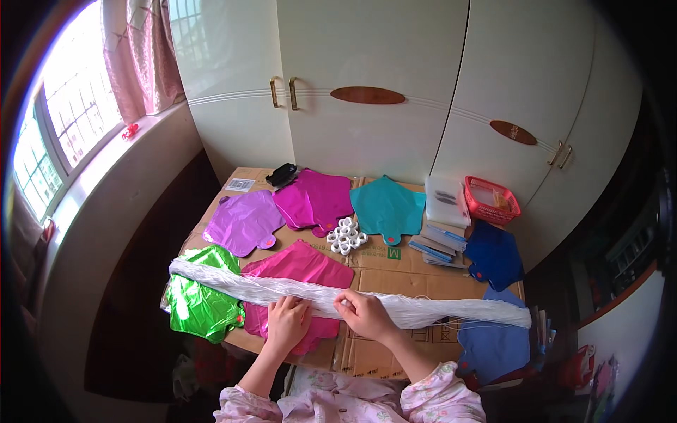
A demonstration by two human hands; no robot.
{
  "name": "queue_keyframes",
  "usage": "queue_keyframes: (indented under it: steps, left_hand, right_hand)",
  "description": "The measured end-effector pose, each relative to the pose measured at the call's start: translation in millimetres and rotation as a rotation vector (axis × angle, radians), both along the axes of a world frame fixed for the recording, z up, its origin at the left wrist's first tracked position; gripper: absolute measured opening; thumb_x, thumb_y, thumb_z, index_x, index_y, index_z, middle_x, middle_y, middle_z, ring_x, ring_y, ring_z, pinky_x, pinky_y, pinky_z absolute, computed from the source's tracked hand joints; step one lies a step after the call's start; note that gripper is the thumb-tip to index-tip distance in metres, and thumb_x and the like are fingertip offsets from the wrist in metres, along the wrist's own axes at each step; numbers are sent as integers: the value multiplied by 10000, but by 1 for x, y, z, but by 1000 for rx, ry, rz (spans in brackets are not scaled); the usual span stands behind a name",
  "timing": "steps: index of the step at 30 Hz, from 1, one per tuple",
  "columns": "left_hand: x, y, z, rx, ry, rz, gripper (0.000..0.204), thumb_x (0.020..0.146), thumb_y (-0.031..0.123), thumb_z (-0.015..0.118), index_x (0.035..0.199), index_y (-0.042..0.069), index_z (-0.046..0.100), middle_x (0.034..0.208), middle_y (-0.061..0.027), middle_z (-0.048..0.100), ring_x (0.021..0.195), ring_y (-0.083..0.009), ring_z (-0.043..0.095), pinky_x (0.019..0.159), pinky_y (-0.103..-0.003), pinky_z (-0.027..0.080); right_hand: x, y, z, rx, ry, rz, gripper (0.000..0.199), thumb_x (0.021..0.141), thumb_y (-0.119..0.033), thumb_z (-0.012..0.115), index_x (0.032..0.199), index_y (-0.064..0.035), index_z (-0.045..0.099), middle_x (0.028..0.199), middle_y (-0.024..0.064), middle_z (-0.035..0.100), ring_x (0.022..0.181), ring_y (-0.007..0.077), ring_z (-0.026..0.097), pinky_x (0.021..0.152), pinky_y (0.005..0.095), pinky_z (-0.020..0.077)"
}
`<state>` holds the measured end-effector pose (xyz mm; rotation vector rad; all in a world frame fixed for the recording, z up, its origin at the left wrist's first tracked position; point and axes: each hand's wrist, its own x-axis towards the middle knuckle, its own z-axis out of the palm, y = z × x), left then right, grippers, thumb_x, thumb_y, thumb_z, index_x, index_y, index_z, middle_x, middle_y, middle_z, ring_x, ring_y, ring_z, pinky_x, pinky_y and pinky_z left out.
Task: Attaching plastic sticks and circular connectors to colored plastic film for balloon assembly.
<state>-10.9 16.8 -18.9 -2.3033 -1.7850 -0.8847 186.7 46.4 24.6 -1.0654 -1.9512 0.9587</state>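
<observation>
A long bundle of white string (240, 280) stretches across the cardboard, from the far left to the right. At its near edge my left hand (288, 323) has its fingers bent and pressed together on some strands. My right hand (365, 316) is just to the right, with thumb and forefinger pinched on the string; the exact strands are too fine to make out. Under the bundle lie a shiny green foil balloon (201, 304), a hot-pink foil balloon (300, 262) and a light-blue foil balloon (493, 351), all flat.
Behind the bundle are purple (243, 220), magenta (315, 199), teal (388, 208) and dark-blue (493, 255) flat foil balloons. White rings (345, 236) are piled in the middle. Packets (438, 243) and a red basket (491, 199) stand at the right. A cardboard sheet (377, 271) covers the table.
</observation>
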Motion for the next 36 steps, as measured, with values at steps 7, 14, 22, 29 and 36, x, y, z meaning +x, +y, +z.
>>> queue_keyframes:
  steps: [7, 14, 22, 29, 36]
  left_hand:
    - [0, -1, 1, -2, -18, -17, 203, 737, 173, 627, 925, 105, 666, 874, -45, 593, 849, -227, 550, 716, -365, 391]
    - [-2, -5, 3, -2, -13, -21, 209, 752, 182, 616, 944, 107, 652, 922, -24, 606, 863, -211, 559, 720, -365, 400]
    - [0, -6, 7, -26, -6, -25, 250, 748, 179, 615, 987, 106, 635, 950, -33, 599, 884, -219, 556, 743, -368, 405]
    - [1, -5, 7, -39, 4, -25, 258, 749, 184, 610, 994, 105, 631, 959, -34, 596, 890, -220, 553, 752, -367, 403]
    - [1, -5, 5, -36, -6, -21, 255, 747, 178, 610, 990, 104, 630, 966, -32, 595, 895, -223, 551, 757, -372, 402]
  right_hand:
    - [50, -12, 7, 251, -142, -34, 117, 825, -165, 600, 789, -56, 621, 750, 108, 639, 669, 278, 626, 580, 348, 492]
    - [100, -29, 9, 43, 46, -139, 88, 839, -93, 592, 816, -18, 630, 681, 71, 611, 571, 120, 551, 520, 255, 419]
    - [158, -45, -5, -160, 739, -316, 154, 896, -155, 550, 800, -35, 553, 621, -45, 441, 529, 29, 318, 496, 196, 261]
    - [185, -46, -4, -80, 1150, -417, 151, 892, -163, 558, 796, -56, 513, 561, -64, 297, 476, 40, 216, 466, 218, 201]
    - [231, -57, 2, 88, 1314, -608, 146, 907, -171, 533, 816, -61, 507, 574, -64, 253, 479, 35, 200, 460, 210, 193]
